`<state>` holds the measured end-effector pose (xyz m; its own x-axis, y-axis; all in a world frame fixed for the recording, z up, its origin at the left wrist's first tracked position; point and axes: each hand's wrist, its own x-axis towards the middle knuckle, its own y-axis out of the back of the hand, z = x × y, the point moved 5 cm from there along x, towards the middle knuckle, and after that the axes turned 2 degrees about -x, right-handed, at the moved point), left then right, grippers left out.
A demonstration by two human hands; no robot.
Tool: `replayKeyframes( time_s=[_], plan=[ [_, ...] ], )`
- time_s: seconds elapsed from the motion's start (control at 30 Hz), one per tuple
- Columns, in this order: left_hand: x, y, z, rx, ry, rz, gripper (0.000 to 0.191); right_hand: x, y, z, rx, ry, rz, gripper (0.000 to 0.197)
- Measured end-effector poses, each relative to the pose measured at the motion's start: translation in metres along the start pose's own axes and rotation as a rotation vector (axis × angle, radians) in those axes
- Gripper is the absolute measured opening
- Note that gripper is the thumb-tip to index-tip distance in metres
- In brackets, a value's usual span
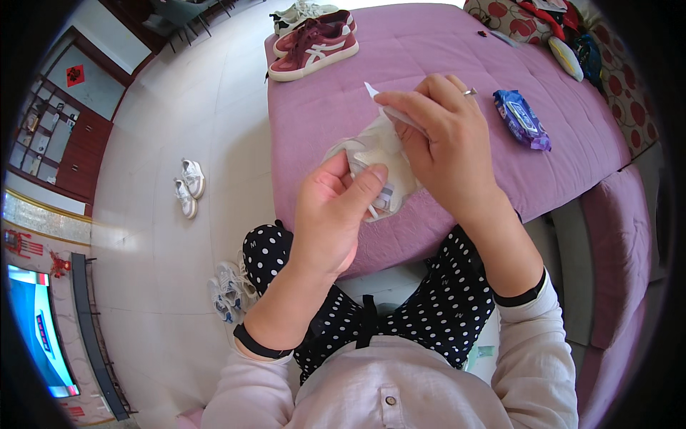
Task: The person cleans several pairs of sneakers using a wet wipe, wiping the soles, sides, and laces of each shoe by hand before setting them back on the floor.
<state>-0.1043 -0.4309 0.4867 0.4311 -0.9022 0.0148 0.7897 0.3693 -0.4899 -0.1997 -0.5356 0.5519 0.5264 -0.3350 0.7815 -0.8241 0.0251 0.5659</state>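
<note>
In the middle of the head view, my left hand grips a small off-white shoe with grey stripes, its thumb on the near part. My right hand is at the shoe's far right side, thumb and fingers pinching a thin white wipe, whose pointed tip sticks up past the fingertips. The shoe's exact shape is partly hidden by both hands. Beyond my right hand, a blue and purple pack of wet wipes lies on the pink padded cover.
Red sneakers and a white pair stand at the cover's far left. White shoes and grey-blue sneakers are on the tiled floor. Patterned cushions lie at the right, beside a sofa arm.
</note>
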Motion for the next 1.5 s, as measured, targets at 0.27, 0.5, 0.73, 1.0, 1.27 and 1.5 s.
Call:
replayKeyframes(
  time_s=[0.27,0.5,0.73,1.0,1.27,1.5],
  plan=[
    [0.004,0.018,0.017,-0.152,0.098,0.052,0.027,-0.010,0.016,-0.009,0.113,0.217,-0.157,0.030],
    [0.012,0.031,0.030,-0.428,0.073,0.233,0.022,-0.061,0.023,-0.010,0.040,0.340,0.166,0.033],
    [0.004,0.020,0.009,-0.229,0.206,-0.072,0.027,-0.034,0.016,-0.023,-0.012,0.373,0.112,0.039],
    [-0.010,0.003,0.017,0.256,-0.212,-0.006,0.037,-0.003,0.006,0.002,0.272,0.018,-0.056,0.026],
    [-0.010,0.002,0.008,0.319,-0.340,-0.119,0.038,-0.021,0.019,-0.026,-0.013,0.199,0.122,0.022],
    [-0.017,0.030,-0.006,0.742,-0.342,-0.109,0.037,-0.011,0.002,-0.010,0.186,0.071,-0.134,0.026]
  ],
)
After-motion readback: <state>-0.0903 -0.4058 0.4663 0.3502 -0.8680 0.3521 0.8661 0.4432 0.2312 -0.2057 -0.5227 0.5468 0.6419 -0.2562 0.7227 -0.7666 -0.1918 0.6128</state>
